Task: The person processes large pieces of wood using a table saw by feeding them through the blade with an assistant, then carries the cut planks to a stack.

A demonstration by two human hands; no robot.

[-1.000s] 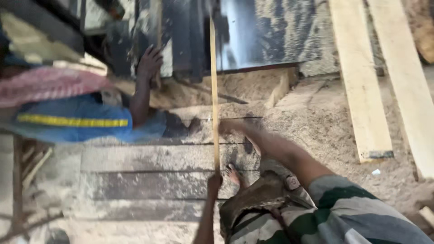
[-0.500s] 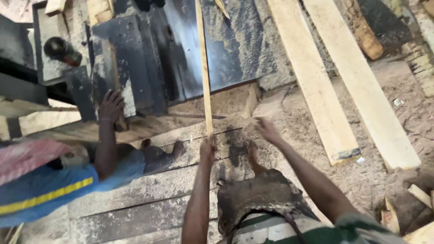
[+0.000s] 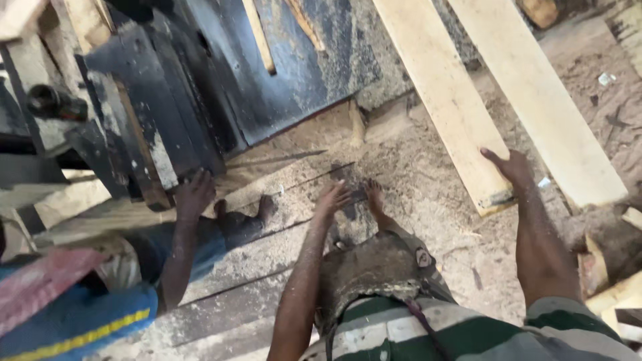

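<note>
Fingers of the right hand [image 3: 511, 166] lie curled over the near end of the inner plank [image 3: 445, 107], thumb side on its top face, gripping that end; fingers of the left hand [image 3: 332, 198] hang spread and hold nothing, just above the floorboards [image 3: 267, 254].

Items, largest to smallest:
- Saw bench [image 3: 287, 67]: dark metal, dusted with sawdust, upper left to centre; a thin wooden strip [image 3: 259, 37] lies on its top.
- Outer plank [image 3: 542, 100]: pale, long, just beside the inner plank and parallel to it, near end resting on the sawdust floor [image 3: 435, 220].
- Inner plank: pale, long, its near end dark-stained, in the right hand.
- Co-worker at lower left: blue garment with a yellow band [image 3: 80, 327], one hand [image 3: 194, 194] braced against the bench's lower edge.
- Bare foot [image 3: 374, 197] of the wearer, on the boards beside the left hand.
- Offcuts [image 3: 622, 294]: pale scraps at the right edge.

Risks, as judged: the plank is held at one end only, so it could swing or slip and drop near the bare foot; loose sawdust could cost footing; splinters at the rough end could catch bare fingers; the co-worker's hand sits close to the bench.

Packages, labels, signs: none legible; only a small pale scrap of litter [image 3: 606, 78] on the ground, upper right.
</note>
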